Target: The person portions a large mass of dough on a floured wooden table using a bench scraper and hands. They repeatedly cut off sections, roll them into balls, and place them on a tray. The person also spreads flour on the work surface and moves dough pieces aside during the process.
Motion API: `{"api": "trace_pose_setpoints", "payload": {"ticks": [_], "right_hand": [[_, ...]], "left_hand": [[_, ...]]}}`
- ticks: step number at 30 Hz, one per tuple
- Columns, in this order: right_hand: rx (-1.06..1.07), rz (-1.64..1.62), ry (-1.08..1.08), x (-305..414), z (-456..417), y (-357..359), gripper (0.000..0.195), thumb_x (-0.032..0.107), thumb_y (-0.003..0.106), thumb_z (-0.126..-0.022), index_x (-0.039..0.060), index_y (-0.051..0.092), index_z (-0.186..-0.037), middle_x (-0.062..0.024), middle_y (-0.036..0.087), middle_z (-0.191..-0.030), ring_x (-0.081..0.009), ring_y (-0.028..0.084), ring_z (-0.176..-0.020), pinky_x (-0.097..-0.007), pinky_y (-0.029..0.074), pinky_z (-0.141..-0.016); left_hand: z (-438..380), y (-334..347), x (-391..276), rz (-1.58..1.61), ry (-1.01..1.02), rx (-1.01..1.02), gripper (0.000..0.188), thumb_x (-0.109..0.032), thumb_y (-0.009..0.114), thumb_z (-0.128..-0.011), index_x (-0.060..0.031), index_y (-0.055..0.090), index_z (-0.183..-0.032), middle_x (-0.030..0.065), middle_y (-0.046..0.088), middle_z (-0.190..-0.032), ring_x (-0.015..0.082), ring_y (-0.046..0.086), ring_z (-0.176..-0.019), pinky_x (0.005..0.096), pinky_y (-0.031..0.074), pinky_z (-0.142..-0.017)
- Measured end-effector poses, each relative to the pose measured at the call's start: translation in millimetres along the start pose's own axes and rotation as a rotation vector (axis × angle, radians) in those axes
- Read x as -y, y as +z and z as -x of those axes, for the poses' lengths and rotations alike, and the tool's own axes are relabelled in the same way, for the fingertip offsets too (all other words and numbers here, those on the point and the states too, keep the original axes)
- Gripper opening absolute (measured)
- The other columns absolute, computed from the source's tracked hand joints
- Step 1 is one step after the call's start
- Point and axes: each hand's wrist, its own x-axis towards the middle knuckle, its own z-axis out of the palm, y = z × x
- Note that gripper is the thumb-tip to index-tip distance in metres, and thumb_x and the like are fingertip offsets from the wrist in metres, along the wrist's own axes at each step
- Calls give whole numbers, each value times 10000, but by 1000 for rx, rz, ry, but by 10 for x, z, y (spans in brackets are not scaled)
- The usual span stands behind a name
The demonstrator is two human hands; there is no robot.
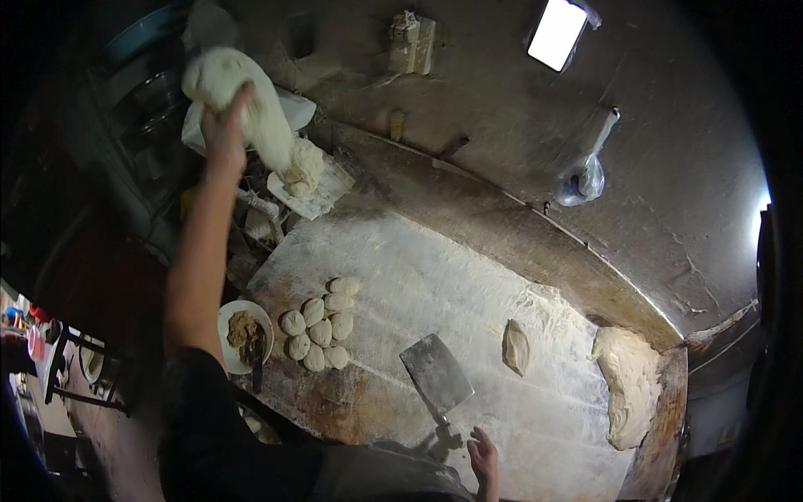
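Note:
My left hand (226,128) reaches to the upper left and grips a large pale mass of dough (235,78), which hangs down towards a crumbly lump (305,166) on a white board. Low in the view, my right hand (482,452) is beside the handle of a dough-dusted cleaver (438,370), with its fingers apart and nothing in them. Several small dough pieces (320,332) sit grouped on the left of the floured worktop (401,276). One folded piece of dough (517,348) lies right of the cleaver. A big slab of dough (629,389) rests at the right edge.
A white bowl of brown filling (270,326) with a dark-handled utensil stands at the worktop's left edge. A raised wooden board (502,213) borders the back. On the wall hang a plastic-wrapped item (586,179) and a lit screen (557,34). A stool frame (85,370) stands lower left.

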Motion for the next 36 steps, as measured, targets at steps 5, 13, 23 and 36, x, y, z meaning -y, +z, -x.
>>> {"api": "trace_pose_setpoints", "payload": {"ticks": [5,13,23,36], "right_hand": [[-61,26,86,-98,154,44,428,133,580,-949,-1,509,-1349,-206,581,-1291,-261,607,-1123,-384,503,-907],[-47,-13,87,-419,121,27,346,59,586,-930,-57,567,-1255,-168,659,-1140,-196,623,-1046,-323,492,-913],[-181,368,-240,-82,-977,-836,487,131,623,-885,40,503,-1348,-181,568,-1304,-344,520,-1245,-380,414,-1037],[-384,955,-359,535,-3272,-1078,698,421,657,-832,188,382,-1429,-168,341,-1484,-451,273,-1381,-668,265,-1062]], "left_hand": [[-1423,-378,597,-726,-303,-63,720,-359,746,-822,-29,464,-1396,146,515,-1373,287,536,-1183,419,458,-930],[1271,-673,2075,-518,-559,531,340,-134,611,-901,-27,600,-1223,99,664,-1120,205,634,-928,363,505,-793],[5442,-1086,1353,-1196,-240,1160,579,-197,606,-931,-90,378,-1452,136,344,-1500,353,328,-1355,516,271,-1106],[5748,-906,1328,-1511,118,1240,581,-198,573,-893,-102,398,-1438,150,317,-1519,371,282,-1385,522,181,-1152]]}}
